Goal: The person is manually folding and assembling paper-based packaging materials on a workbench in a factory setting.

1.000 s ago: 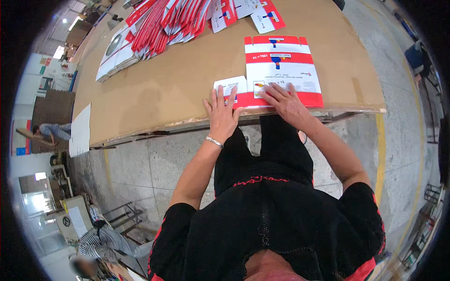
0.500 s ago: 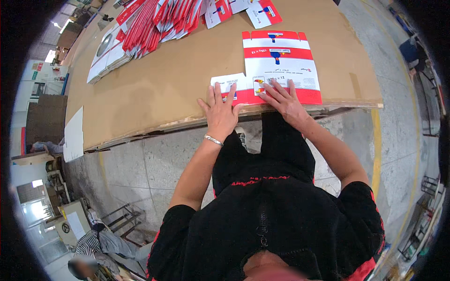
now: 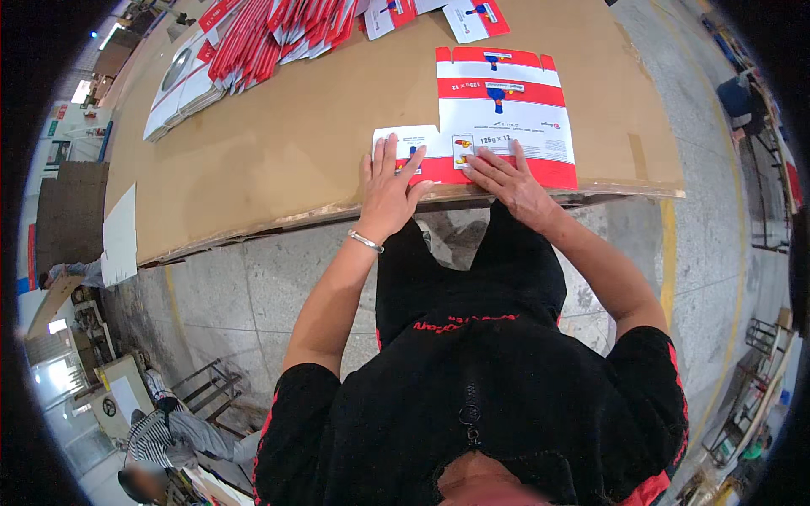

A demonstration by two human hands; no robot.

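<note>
A red and white printed carton, folded flat, lies at the near edge of the table. Its short side flap points left. My left hand rests palm down on that flap, fingers stretched out, with the thumb apart toward the right. On the carton's near part lies my right hand, flat with its fingers extended. Neither hand grips anything. Parts of the flap and of the carton's near red band are hidden under the fingers.
The brown table holds a fanned pile of red and white cartons at the far left. Single flat cartons lie beyond mine. A white sheet hangs at the left edge. A person is at lower left.
My left hand has shifted slightly left on the flap, and its fingers are closer together. The right hand stays on the carton. The whole view has moved a little.
</note>
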